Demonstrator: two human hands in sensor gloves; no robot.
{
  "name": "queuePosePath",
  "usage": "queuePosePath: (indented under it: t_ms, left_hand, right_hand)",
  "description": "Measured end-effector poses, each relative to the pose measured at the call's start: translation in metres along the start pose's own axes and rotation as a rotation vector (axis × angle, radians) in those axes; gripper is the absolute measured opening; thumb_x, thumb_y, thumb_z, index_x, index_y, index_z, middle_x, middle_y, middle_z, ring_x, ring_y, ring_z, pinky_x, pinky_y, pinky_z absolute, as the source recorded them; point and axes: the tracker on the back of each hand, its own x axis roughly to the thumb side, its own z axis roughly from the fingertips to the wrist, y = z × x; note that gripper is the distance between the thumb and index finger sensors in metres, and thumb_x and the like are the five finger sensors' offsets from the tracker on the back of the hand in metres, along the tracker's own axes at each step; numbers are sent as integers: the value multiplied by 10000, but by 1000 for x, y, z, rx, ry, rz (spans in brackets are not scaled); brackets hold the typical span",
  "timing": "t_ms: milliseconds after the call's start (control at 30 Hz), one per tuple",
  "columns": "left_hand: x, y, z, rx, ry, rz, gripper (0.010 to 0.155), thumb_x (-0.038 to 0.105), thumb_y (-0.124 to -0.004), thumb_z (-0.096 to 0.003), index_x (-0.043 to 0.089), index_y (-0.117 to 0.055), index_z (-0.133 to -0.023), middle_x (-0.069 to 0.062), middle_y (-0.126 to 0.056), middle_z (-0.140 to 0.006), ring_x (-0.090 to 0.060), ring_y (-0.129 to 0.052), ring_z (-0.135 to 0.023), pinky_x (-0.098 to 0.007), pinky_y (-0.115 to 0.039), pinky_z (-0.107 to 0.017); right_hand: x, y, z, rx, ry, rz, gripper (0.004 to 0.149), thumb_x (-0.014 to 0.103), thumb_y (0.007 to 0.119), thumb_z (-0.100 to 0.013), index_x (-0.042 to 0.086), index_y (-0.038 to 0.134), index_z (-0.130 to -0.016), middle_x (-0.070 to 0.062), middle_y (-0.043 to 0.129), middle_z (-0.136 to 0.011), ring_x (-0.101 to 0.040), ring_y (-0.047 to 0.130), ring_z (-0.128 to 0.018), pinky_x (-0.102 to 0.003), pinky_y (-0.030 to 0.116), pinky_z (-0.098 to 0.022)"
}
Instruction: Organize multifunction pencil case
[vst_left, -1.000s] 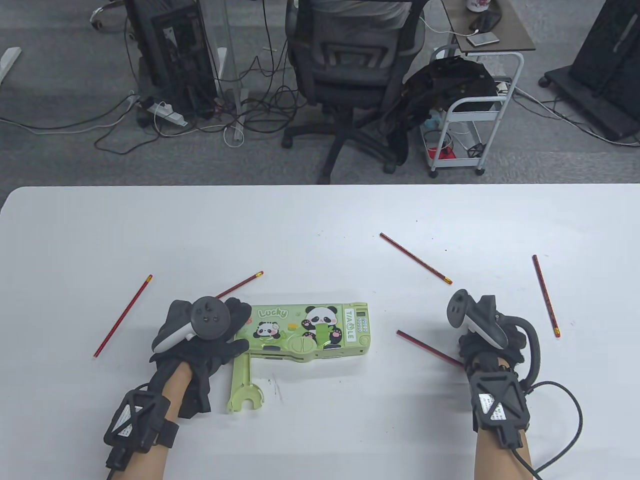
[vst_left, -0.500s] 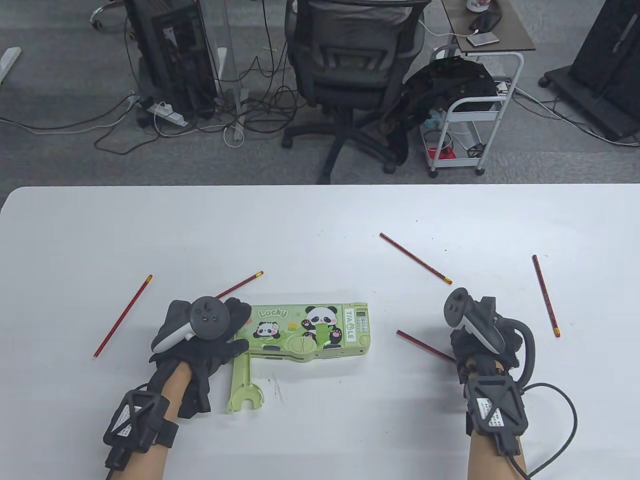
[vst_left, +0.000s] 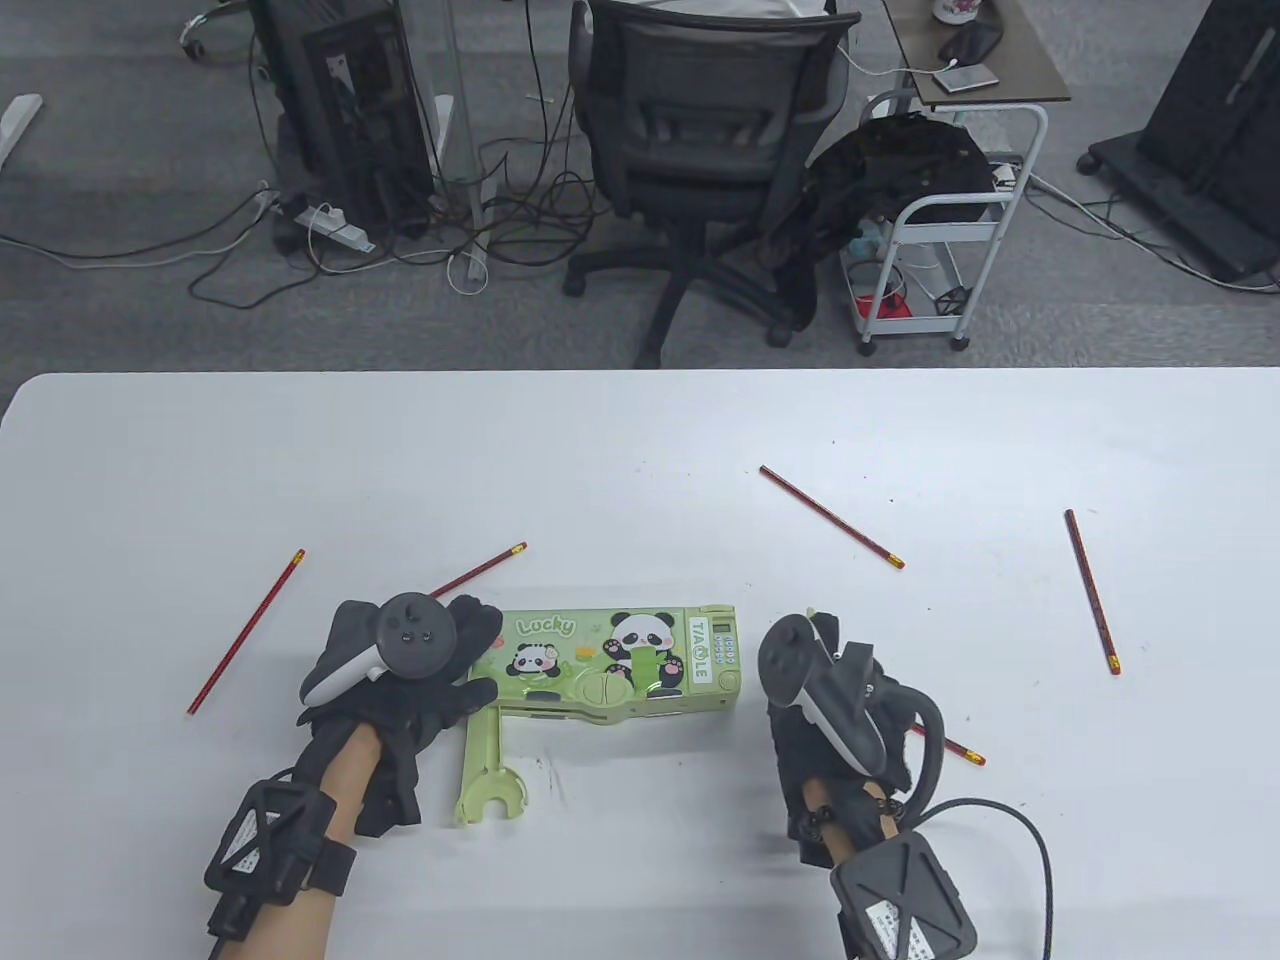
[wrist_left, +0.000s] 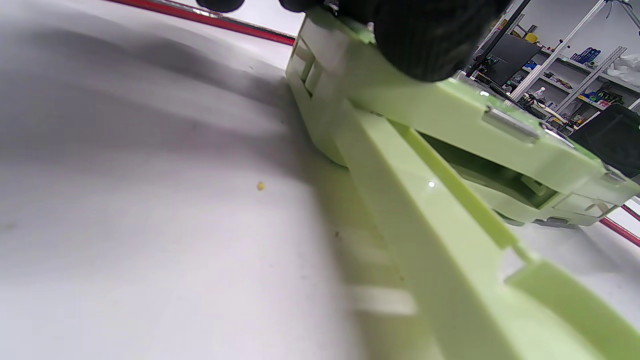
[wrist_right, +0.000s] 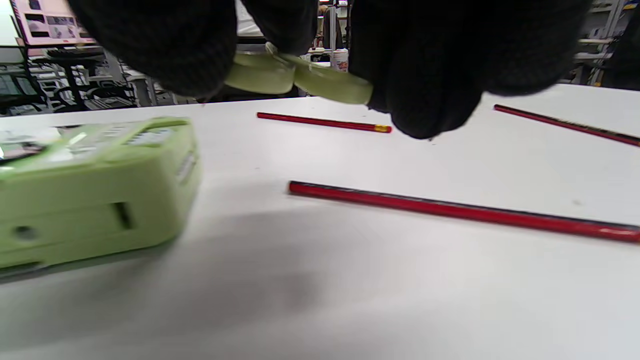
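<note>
White table (vst_left: 640, 440) with a green panda pencil case (vst_left: 620, 660) sitting near the front edge, a bit left of the middle. It's got a flip-out arm (vst_left: 485, 765) hanging off its near left corner, swung toward the person, so it's clearly mid-setup and not all packed away.

The left hand (vst_left: 400, 690) is resting on the left end of the case, fingers lying over the lid and pressing down more than gripping, from what the left wrist view shows. Good, honestly: I'd leave it right there as an anchor so the case doesn't skate around.

The right hand (vst_left: 835, 700) is just off the right end of the case and it's pinching a small pale green piece (wrist_right: 300, 75) between thumb and fingers. Can't tell what the piece is exactly, looks like some clip or insert that belongs to the case.

My guess is the piece goes in at that right end. I'd line it up with the slot first, come in low and flat, and not force it, since thin plastic like that probably snaps.

Then the red pencils: one (vst_left: 960, 748) lies right under that hand, one (vst_left: 830, 517) further back, one (vst_left: 1092, 590) far right, plus two on the left (vst_left: 245, 632) and (vst_left: 490, 562). Those come after; the one under the hand could easily get knocked.
</note>
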Motion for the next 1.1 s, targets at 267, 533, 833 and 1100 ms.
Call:
queuePosePath:
  t_ms: [267, 533, 833, 1100]
  left_hand:
    - [-1, 1, 0, 1, -2, 9, 742, 411, -739, -532, 280, -348, -1148, -74, -286, -1256, -503, -360, -1138, -760, -410, -717]
    - [-1, 1, 0, 0, -2, 15, 740, 413, -744, -529, 285, -356, -1147, -69, -292, -1256, -499, -364, -1140, -762, -410, -716]
    - [-2, 2, 0, -1, -4, 22, 733, 405, -743, -529, 290, -363, -1145, -61, -296, -1256, -493, -367, -1143, -762, -409, -718]
    - [-4, 2, 0, -11, -10, 38, 719, 392, -738, -533, 303, -366, -1142, -49, -294, -1256, -481, -366, -1147, -763, -407, -718]
  right_hand:
    - [52, 7, 33, -17, -129, 2, 755, 465, 772, -507, 80, 531, -1110, -396, 756, -899, -515, 926, -662, -614, 816, -512]
    - [95, 14, 60, -10, -256, 20, 750, 474, 773, -505, 76, 555, -1102, -391, 776, -888, -504, 942, -648, -604, 831, -501]
    - [147, 30, 76, 102, -372, -17, 744, 483, 769, -505, 67, 579, -1092, -379, 794, -880, -495, 959, -631, -594, 844, -490]
    - [172, 44, 87, 201, -436, -29, 738, 494, 761, -507, 60, 602, -1081, -372, 815, -863, -485, 970, -618, -586, 854, -479]
